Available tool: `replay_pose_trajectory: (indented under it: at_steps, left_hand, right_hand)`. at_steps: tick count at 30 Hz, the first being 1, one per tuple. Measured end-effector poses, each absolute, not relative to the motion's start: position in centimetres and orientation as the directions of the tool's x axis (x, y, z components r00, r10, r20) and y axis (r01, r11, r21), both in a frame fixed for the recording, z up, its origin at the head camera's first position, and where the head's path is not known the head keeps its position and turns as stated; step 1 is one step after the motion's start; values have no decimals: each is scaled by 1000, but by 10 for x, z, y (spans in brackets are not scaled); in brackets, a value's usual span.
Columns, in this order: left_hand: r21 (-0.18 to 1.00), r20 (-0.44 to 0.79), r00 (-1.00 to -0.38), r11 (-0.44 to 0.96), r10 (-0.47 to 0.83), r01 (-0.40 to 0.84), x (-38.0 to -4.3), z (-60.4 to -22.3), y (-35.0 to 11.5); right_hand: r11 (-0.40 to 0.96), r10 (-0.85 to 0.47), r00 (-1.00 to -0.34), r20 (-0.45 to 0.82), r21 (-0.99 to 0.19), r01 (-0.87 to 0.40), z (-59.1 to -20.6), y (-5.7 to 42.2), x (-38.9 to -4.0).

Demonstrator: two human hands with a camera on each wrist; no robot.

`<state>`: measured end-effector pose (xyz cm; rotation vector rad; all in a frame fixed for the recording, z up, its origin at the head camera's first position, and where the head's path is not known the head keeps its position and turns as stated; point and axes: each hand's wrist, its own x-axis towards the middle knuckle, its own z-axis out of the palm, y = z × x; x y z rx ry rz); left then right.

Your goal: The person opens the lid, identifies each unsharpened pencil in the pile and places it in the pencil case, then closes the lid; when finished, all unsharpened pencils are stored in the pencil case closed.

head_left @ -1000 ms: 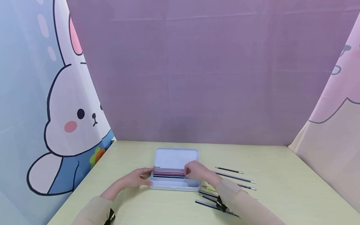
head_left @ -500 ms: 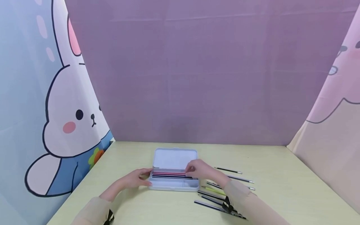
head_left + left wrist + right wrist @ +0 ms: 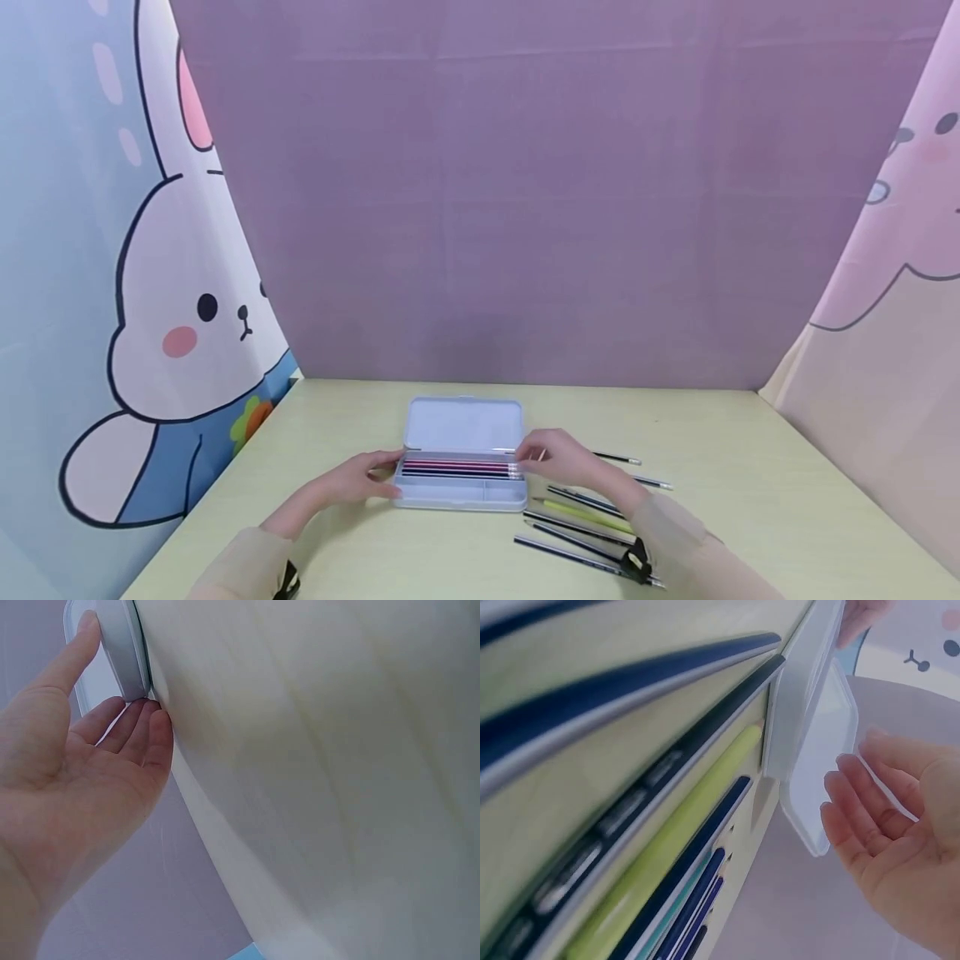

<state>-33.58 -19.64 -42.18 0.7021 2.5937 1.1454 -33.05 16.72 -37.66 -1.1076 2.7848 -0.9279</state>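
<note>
Pencil case [image 3: 441, 493] sits on counter [image 3: 420, 558]; left hand [image 3: 356, 478] pinches its left end, right hand [image 3: 562, 457] loosely spread, empty, by right end. Probably light, stiff, prone to slide: hold by end walls.

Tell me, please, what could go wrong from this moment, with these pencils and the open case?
The right sleeve appears just above the loose pencils, so it might brush them and make some roll. The left grip holds the left end of the open pencil case; a sudden pull there could shift the case and disturb the row of pencils inside.
</note>
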Motion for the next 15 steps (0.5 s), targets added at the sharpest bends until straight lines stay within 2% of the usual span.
replay_pose_trajectory:
  at_steps: [15]
  left_hand:
    - [735, -2, -861, 584, 509, 344, -334, -420, -196]
  right_hand:
    - [576, -596, -752, 282, -502, -645, -372, 206, -313]
